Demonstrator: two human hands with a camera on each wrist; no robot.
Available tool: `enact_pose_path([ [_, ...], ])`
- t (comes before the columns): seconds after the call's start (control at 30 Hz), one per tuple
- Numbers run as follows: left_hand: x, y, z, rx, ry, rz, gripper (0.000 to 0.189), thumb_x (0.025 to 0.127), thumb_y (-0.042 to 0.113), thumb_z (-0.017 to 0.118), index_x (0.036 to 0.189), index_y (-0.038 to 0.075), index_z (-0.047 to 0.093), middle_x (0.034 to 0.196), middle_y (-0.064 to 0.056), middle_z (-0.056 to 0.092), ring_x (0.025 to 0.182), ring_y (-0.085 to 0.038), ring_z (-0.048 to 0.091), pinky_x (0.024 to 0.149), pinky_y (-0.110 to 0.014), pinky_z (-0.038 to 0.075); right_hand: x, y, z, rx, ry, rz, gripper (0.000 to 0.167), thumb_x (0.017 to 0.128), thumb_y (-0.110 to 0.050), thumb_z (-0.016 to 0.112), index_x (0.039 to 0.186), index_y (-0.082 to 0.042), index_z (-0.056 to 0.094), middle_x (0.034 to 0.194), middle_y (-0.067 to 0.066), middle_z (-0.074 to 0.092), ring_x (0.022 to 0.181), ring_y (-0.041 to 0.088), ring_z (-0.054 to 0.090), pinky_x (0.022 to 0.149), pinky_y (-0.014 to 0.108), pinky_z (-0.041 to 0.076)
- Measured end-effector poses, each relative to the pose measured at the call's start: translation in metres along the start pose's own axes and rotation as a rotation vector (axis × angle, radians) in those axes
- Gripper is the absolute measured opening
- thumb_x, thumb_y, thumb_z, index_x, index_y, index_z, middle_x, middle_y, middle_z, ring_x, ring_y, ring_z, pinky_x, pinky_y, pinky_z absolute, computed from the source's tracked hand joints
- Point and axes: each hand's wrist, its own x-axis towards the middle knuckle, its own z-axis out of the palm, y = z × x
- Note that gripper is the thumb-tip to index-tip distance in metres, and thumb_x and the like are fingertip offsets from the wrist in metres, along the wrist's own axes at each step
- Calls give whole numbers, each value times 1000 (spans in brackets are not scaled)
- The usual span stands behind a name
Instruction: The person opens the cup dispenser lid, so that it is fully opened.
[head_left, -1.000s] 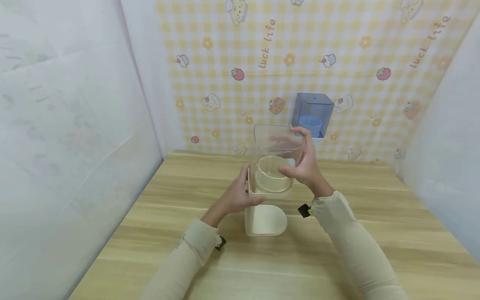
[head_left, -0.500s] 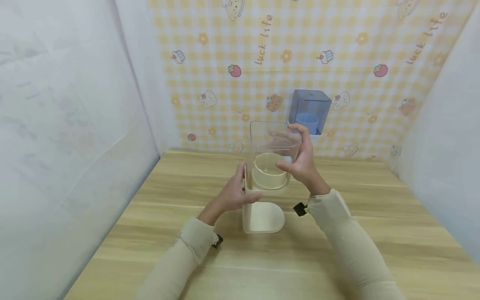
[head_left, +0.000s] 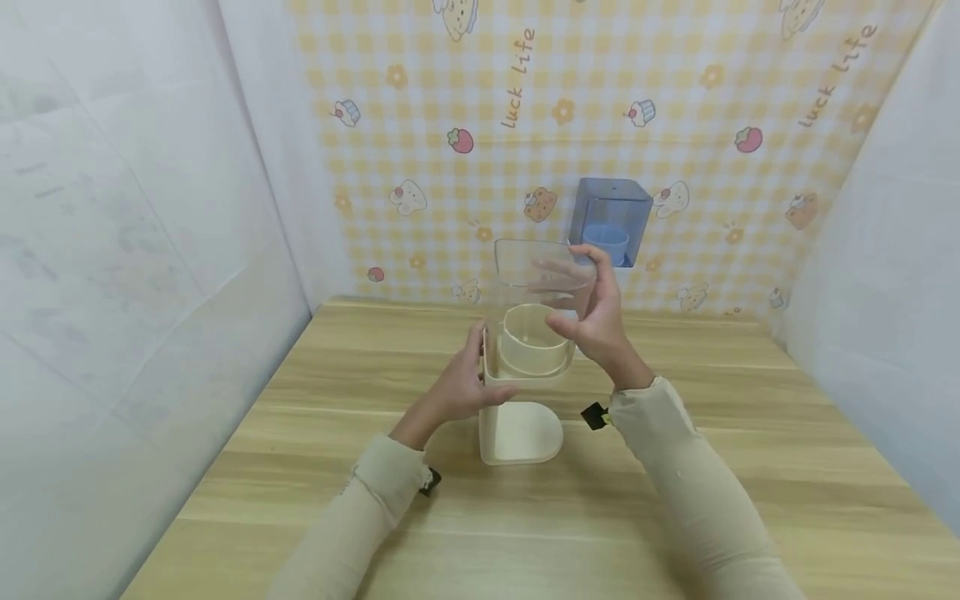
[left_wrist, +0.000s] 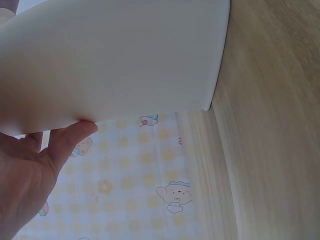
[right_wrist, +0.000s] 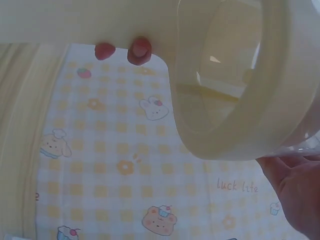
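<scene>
A cream-coloured stand with a rounded foot is upright on the table. Its upper part bears a clear, open-topped container, inside which a cream ring-shaped collar shows. My left hand grips the stand's upright from the left, its thumb across the front edge of the upper part. Two of its fingertips wrap past the upright in the right wrist view. My right hand holds the clear container's right side, fingers at the rim and thumb in front. The stand's smooth back fills much of the left wrist view.
A translucent blue box with a blue cup-like piece inside is on the patterned back wall, behind my right hand. White sheets flank the wooden table on both sides.
The whole head view has shifted slightly, so everything appears a little further left. Both hands keep their holds on the stand and the clear container.
</scene>
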Motion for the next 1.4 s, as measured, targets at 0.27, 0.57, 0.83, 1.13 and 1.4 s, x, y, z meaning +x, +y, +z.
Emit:
enact_pose_path([
  [0.27, 2, -17, 4, 28, 13, 32, 114, 73, 73, 71, 153, 19, 10, 136, -12, 47, 120, -30, 51, 89, -50, 54, -3, 4, 1, -61, 6, -113, 86, 71, -37, 90, 133, -9, 37, 129, 30, 58, 102, 38, 68, 78, 42, 59],
  [0.57, 4, -15, 3, 4, 12, 27, 117, 72, 71, 73, 153, 13, 12, 137, -18, 44, 120, -35, 51, 86, -47, 56, 1, -5, 0, 9, -1, 29, 79, 73, -35, 89, 132, -19, 38, 132, 24, 59, 105, 34, 67, 84, 40, 58],
  [0.83, 4, -15, 3, -4, 13, 19, 114, 75, 63, 76, 153, 11, 10, 140, -19, 43, 124, -36, 49, 89, -50, 54, 4, -6, -1, 32, 29, 111, 84, 71, -40, 89, 134, -15, 39, 129, 21, 61, 99, 32, 70, 78, 38, 60],
  [1.13, 3, -14, 4, 31, 39, 28, 112, 72, 71, 73, 154, 25, 11, 139, -10, 46, 123, -29, 51, 88, -47, 55, 1, -4, 3, 28, 63, 29, 81, 72, -37, 89, 133, -14, 41, 129, 29, 58, 100, 29, 69, 82, 40, 59],
  [1.4, 4, -16, 6, 59, 42, 46, 116, 70, 81, 66, 155, 26, 9, 138, -9, 48, 121, -27, 53, 87, -44, 56, -3, -1, 2, -47, 34, -66, 86, 72, -38, 89, 135, -11, 38, 131, 22, 60, 104, 30, 68, 81, 40, 58],
])
